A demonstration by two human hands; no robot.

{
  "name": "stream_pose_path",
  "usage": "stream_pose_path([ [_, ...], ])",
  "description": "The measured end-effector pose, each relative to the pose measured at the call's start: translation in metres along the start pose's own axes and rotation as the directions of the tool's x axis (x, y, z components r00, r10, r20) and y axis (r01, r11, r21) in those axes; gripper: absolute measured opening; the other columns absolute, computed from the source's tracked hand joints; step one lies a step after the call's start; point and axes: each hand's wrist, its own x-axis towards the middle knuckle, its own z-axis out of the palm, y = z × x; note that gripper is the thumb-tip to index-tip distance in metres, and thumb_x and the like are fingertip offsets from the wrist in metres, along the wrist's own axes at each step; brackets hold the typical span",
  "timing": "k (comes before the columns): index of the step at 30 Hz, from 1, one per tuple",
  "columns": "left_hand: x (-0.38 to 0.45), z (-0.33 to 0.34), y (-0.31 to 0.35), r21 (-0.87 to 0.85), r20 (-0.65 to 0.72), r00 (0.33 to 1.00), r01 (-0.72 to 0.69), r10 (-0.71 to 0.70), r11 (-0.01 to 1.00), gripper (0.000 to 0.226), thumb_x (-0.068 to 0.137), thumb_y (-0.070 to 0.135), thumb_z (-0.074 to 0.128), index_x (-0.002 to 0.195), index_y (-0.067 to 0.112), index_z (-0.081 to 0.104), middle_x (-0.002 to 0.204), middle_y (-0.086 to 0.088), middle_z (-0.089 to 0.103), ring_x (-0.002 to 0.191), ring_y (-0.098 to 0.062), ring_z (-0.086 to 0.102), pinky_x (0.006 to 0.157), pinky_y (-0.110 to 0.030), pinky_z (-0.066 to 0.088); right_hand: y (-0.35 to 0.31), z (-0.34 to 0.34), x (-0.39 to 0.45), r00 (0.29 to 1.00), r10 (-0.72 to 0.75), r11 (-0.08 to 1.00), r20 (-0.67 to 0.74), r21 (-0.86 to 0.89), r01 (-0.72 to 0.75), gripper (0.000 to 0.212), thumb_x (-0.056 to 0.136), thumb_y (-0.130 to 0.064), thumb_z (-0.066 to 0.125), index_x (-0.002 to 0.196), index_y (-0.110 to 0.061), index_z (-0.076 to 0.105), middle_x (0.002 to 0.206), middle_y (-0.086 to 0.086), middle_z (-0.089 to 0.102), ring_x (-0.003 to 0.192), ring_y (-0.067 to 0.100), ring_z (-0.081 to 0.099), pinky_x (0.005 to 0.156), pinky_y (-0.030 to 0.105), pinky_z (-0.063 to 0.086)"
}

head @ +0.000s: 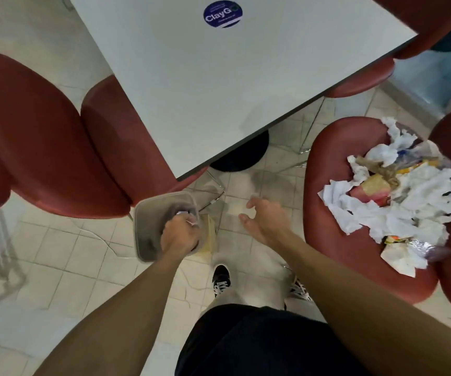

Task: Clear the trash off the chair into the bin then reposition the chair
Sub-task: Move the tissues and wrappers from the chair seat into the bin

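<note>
- The left hand (179, 234) is curling its fingers (189, 222) around a small scrap of trash over the bin (148, 226) on the floor.
- The right hand (263, 221) is hanging between bin and chair (335, 213), fingers apart, holding nothing.
- Most of the trash (400, 196) is lying piled on the chair seat, so clearing looks barely begun; the chair is not yet repositioned.

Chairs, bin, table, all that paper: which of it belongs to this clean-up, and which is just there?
Part of the job:
- trash pile
- chair under it
- grey bin
- left hand, over the bin, gripping a scrap
- right hand, open

Just there:
- white table
- chair tucked at the left
- round sticker
</note>
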Motion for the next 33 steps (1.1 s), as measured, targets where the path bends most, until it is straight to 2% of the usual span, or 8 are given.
stream_pose_path([
  [5,-0.015,0.064,0.083,0.047,0.091,0.980,-0.182,0.177,0.982,0.011,0.083,0.022,0.057,0.076,0.027,0.064,0.095,-0.005,0.071,0.096,-0.030,0.065,0.083,-0.031,0.051,0.087,-0.042,-0.008,0.996,0.072,0.997,-0.049,0.031,-0.071,0.045,0.086,-0.045,0.057,0.125,-0.022,0.056,0.127,0.007,0.052,0.114,0.029,0.055,0.098,0.042,0.044],
  [10,-0.044,0.139,0.179,0.068,0.198,0.944,-0.283,0.265,0.957,0.015,0.077,0.019,0.056,0.082,0.031,0.064,0.092,0.008,0.068,0.093,-0.021,0.063,0.087,-0.031,0.050,0.188,-0.075,-0.018,0.967,0.230,0.970,-0.110,0.100,-0.220,0.039,0.084,-0.047,0.057,0.114,-0.023,0.060,0.115,0.006,0.055,0.106,0.029,0.057,0.090,0.043,0.050],
  [13,-0.060,0.191,0.226,0.091,0.279,0.890,-0.399,0.361,0.913,0.022,0.078,0.017,0.057,0.094,0.028,0.068,0.093,0.009,0.065,0.089,-0.018,0.061,0.081,-0.029,0.051,0.253,-0.090,-0.021,0.942,0.324,0.944,-0.084,0.097,-0.316,0.045,0.084,-0.045,0.059,0.121,-0.020,0.058,0.119,0.009,0.053,0.107,0.031,0.056,0.091,0.045,0.049],
  [17,-0.073,0.244,0.259,0.108,0.375,0.840,-0.459,0.391,0.882,0.026,0.077,0.020,0.066,0.101,0.028,0.067,0.095,0.008,0.062,0.094,-0.016,0.061,0.080,-0.027,0.047,0.318,-0.089,-0.025,0.923,0.383,0.923,-0.046,0.069,-0.379,0.047,0.087,-0.042,0.058,0.128,-0.021,0.050,0.122,0.009,0.050,0.111,0.032,0.054,0.091,0.045,0.048],
  [22,-0.068,0.302,0.282,0.209,0.411,0.838,-0.471,0.360,0.857,0.067,0.073,0.032,0.075,0.133,0.027,0.047,0.129,-0.004,0.048,0.120,-0.023,0.050,0.093,-0.036,0.045,0.385,-0.080,-0.009,0.891,0.450,0.890,-0.058,0.116,-0.442,0.048,0.088,-0.031,0.056,0.133,-0.021,0.044,0.126,0.010,0.045,0.114,0.032,0.050,0.091,0.045,0.046],
  [27,-0.040,0.341,0.294,0.317,0.398,0.855,-0.469,0.333,0.824,0.106,0.062,0.044,0.083,0.147,0.023,0.022,0.154,-0.005,0.017,0.141,-0.026,0.024,0.101,-0.041,0.040,0.432,-0.077,0.038,0.883,0.458,0.888,-0.108,0.113,-0.447,0.060,0.089,-0.030,0.058,0.143,-0.023,0.034,0.144,0.010,0.034,0.129,0.031,0.037,0.102,0.044,0.038],
  [30,-0.022,0.360,0.300,0.376,0.407,0.867,-0.445,0.287,0.813,0.132,0.054,0.054,0.085,0.152,0.022,0.004,0.160,-0.007,-0.005,0.147,-0.026,0.003,0.112,-0.043,0.029,0.448,-0.074,0.061,0.886,0.449,0.893,-0.113,0.049,-0.447,0.061,0.089,-0.031,0.060,0.143,-0.024,0.033,0.141,0.010,0.035,0.128,0.029,0.036,0.101,0.042,0.035],
  [33,-0.016,0.379,0.303,0.409,0.411,0.874,-0.430,0.259,0.805,0.143,0.046,0.061,0.085,0.152,0.019,-0.001,0.159,-0.012,-0.002,0.147,-0.029,0.004,0.116,-0.043,0.022,0.455,-0.066,0.073,0.895,0.440,0.897,-0.080,-0.020,-0.443,0.058,0.087,-0.031,0.062,0.139,-0.024,0.037,0.133,0.010,0.041,0.124,0.030,0.039,0.096,0.042,0.038],
])
